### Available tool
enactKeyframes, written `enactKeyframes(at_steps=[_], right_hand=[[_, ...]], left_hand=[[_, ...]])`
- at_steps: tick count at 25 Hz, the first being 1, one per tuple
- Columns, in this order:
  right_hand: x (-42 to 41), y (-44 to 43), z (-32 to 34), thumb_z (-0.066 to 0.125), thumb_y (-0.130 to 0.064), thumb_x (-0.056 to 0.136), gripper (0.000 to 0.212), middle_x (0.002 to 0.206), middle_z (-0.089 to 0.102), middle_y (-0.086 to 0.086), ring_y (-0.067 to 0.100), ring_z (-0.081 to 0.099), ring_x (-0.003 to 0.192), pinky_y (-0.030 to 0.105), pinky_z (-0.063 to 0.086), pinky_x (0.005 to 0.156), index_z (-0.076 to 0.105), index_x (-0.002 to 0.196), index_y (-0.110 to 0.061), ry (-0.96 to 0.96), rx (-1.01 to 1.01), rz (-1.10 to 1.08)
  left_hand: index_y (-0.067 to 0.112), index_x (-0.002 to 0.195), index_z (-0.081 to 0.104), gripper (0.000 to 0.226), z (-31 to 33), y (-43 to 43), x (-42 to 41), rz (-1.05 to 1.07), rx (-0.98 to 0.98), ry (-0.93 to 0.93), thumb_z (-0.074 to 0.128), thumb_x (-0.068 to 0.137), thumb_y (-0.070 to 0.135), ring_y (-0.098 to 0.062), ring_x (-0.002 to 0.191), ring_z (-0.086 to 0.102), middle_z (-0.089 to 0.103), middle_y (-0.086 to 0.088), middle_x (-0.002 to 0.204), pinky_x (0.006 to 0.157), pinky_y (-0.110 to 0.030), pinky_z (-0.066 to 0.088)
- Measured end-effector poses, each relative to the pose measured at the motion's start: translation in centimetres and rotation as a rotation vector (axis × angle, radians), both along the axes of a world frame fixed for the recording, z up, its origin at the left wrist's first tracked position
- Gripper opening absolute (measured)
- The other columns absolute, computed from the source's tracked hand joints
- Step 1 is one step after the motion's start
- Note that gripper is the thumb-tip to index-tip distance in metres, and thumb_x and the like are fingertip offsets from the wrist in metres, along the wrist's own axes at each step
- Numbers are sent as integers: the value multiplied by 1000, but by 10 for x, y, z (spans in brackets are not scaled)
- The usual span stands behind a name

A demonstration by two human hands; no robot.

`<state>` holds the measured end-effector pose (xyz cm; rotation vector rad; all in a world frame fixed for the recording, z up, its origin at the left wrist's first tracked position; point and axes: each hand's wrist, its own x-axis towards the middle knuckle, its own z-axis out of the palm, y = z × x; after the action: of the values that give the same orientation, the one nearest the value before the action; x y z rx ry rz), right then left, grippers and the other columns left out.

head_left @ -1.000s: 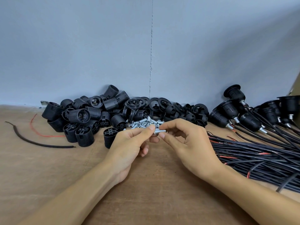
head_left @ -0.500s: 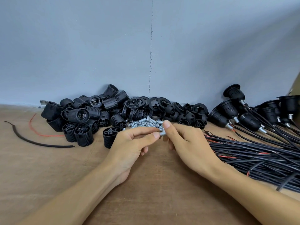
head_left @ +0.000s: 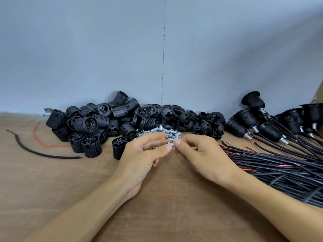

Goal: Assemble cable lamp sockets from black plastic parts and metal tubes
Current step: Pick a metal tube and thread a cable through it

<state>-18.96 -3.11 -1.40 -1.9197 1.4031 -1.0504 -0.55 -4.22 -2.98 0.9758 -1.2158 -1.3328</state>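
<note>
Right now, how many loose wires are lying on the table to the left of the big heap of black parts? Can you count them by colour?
black wire: 1
red wire: 1
Total: 2

Two hands — left hand, right hand — pinch one metal tube; one cable scrap, one red wire, black parts beyond counting.

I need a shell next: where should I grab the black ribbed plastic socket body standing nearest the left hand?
Take the black ribbed plastic socket body by its side wall, from above: it stands upright, cross-slotted end up, at the pile's front edge, so thumb and fingers should straddle it.
</note>
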Motion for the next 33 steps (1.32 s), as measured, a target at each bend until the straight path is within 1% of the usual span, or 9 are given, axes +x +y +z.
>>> enactKeyframes(at_steps=[2,5,8,12,15,18,25,28,33], right_hand=[[0,-1,-2,44,-59,99,50,62,67,4,8,51,42,20,40,49,66,77,-19,-52,53,-3],[-1,-2,-1,58,-43,99,23,70,67,9,15,54,45,19,41,46,64,93,-21,-115,58,73],[-1,-5,-2,47,-59,98,49,65,68,12,18,52,41,20,39,41,65,84,-15,-159,132,68],[-1,-3,-1,60,-42,98,29,70,64,18,30,54,47,31,44,41,61,94,-14,-234,141,133],[-2,-4,-1,49,-51,100,47,72,68,11,24,54,42,27,42,37,61,93,-7,-316,212,128],[-1,-2,1,61,-34,99,30,78,67,8,21,56,47,28,45,40,59,102,-4,-319,241,181],[1,-2,3,59,-38,99,35,74,63,10,21,55,46,25,43,37,58,96,-3,-355,325,174],[3,-2,2,48,-56,98,54,65,61,13,21,51,38,23,41,35,60,81,-6,-387,374,149],[5,1,4,56,-45,98,42,69,61,10,19,52,42,24,43,36,60,90,-4,-383,354,194]], left_hand=[[25,107,76,33,0,0,0,1,-9,-15,82,79,10,-2,50,47,79,4,100,51,-14,43],[26,109,74,36,0,1,-1,7,-28,-25,82,80,8,-1,50,48,79,5,102,51,-14,43],[27,109,74,36,-1,1,-1,12,-41,-43,83,79,9,0,51,49,79,7,102,51,-14,43],[27,108,75,33,-1,2,0,9,-43,-49,82,80,10,1,52,50,79,7,103,51,-14,43],[27,106,75,32,-1,2,-1,9,-50,-56,83,79,11,2,52,50,79,8,102,51,-14,43],[27,103,76,29,-1,2,-1,25,-54,-60,82,80,11,3,54,52,79,8,102,52,-15,43],[27,102,76,28,-2,2,-1,24,-58,-57,83,80,11,4,54,53,79,9,101,52,-13,43],[28,102,76,29,-2,1,-1,22,-57,-66,83,80,10,5,54,54,79,9,102,52,-13,43],[26,103,76,29,-2,2,-2,19,-53,-60,82,80,8,5,54,54,79,9,101,51,-12,43]])
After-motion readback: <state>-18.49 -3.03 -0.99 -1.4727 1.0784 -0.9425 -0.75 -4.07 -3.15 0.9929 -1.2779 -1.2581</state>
